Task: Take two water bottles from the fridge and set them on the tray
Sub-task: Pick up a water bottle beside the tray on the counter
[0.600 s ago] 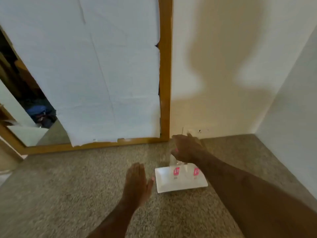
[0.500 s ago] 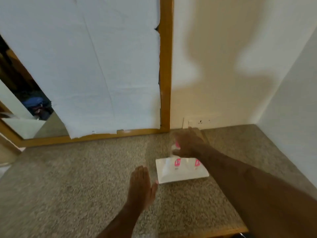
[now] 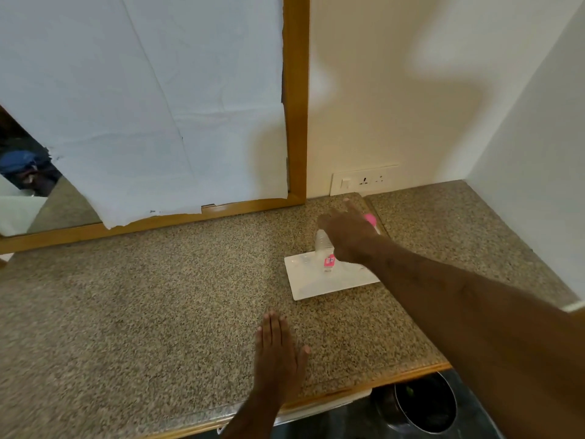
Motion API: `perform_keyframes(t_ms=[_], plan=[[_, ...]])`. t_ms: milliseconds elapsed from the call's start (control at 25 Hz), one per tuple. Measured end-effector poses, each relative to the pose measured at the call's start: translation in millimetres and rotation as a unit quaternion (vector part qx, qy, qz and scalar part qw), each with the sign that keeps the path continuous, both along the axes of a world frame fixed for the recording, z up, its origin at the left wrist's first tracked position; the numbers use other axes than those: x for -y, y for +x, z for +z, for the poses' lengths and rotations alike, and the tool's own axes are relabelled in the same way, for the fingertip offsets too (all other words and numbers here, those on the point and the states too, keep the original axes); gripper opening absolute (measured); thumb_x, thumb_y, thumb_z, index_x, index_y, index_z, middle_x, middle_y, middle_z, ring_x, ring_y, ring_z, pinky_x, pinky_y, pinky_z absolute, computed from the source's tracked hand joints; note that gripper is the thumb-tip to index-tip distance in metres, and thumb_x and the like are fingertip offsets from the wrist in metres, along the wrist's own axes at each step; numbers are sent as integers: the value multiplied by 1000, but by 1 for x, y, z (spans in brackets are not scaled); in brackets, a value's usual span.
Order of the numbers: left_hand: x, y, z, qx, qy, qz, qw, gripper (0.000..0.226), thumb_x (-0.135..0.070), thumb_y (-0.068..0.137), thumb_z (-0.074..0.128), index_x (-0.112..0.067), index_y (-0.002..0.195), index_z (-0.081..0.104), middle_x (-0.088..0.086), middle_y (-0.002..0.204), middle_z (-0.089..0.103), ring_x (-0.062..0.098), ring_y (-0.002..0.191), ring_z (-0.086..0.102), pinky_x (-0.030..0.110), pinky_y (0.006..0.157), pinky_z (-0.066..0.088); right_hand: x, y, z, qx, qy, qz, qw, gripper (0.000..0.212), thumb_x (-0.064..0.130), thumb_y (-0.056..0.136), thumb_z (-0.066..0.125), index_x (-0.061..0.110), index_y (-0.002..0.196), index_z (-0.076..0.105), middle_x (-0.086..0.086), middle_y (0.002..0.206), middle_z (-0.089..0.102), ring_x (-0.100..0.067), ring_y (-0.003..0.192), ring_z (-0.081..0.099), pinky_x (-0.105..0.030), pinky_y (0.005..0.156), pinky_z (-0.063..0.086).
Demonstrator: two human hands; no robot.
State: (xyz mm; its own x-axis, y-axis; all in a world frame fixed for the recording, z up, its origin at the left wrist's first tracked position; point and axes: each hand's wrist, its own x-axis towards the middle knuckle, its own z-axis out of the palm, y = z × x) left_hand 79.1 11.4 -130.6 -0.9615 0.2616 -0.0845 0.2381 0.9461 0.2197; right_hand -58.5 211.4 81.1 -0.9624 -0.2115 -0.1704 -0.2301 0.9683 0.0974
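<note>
Our R hand reaches fwd over the white tray, arm stretched across the speckled counter, index finger pointing toward the wall socket. It covers the top of a clear water bottle w/ pink label standing on the tray; can't tell if we're gripping it. A pink bit shows past the hand, prob. a 2nd bottle, blurred. Our L hand is flat, fingers together, released, holding nothing, near the counter's front edge.

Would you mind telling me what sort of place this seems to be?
Probably a hotel room counter: speckled stone counter, wood-framed mirror covered with paper, a wall socket, and a bin below.
</note>
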Motion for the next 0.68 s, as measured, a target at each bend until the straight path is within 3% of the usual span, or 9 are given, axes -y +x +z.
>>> perform_keyframes(t_ms=[80, 200, 280, 360, 520, 680], plan=[[-5, 1, 7, 10, 3, -16, 1000, 80, -56, 92, 25, 0, 148, 17, 24, 158, 17, 37, 148, 6, 47, 122, 2, -1, 11, 14, -16, -35, -21, 999, 66, 12, 72, 79, 19, 131, 51, -7, 137, 58, -31, 134, 46, -51, 120, 27], [-27, 11, 14, 27, 11, -78, 997, 77, -54, 91, 28, 0, 146, 20, 24, 156, 22, 38, 147, 10, 50, 119, 14, -15, 44, 38, -48, -110, -26, 992, 61, 19, 64, 84, 20, 119, 56, -1, 117, 63, -25, 110, 58, -41, 94, 53], [-52, 17, 17, 31, 10, -126, 992, 76, -54, 90, 26, -2, 145, 24, 23, 155, 26, 38, 147, 16, 51, 117, 19, -33, 71, 48, -56, -152, -29, 986, 60, 26, 60, 86, 19, 111, 57, 5, 100, 56, -17, 94, 57, -30, 75, 53], [-84, 24, 20, 27, 1, -165, 986, 77, -55, 90, 20, -2, 146, 22, 23, 156, 24, 37, 147, 15, 50, 118, 17, -59, 98, 52, -59, -176, -41, 982, 63, 30, 56, 88, 19, 109, 55, 9, 94, 48, -12, 84, 52, -25, 66, 49], [-135, 30, 22, 24, -7, -173, 985, 77, -55, 90, 23, -2, 147, 18, 22, 157, 21, 36, 148, 12, 50, 119, 15, -132, 151, 35, -36, -148, -115, 982, 63, 33, 56, 87, 22, 109, 54, 2, 104, 56, -17, 93, 53, -32, 73, 52], [-172, 23, 17, 15, -39, -179, 983, 75, -51, 91, 23, 0, 146, 17, 24, 157, 20, 37, 147, 11, 50, 121, 17, -209, 200, -21, 24, -142, -205, 968, 60, 27, 58, 84, 23, 110, 52, 1, 109, 55, -19, 100, 53, -33, 76, 52]])
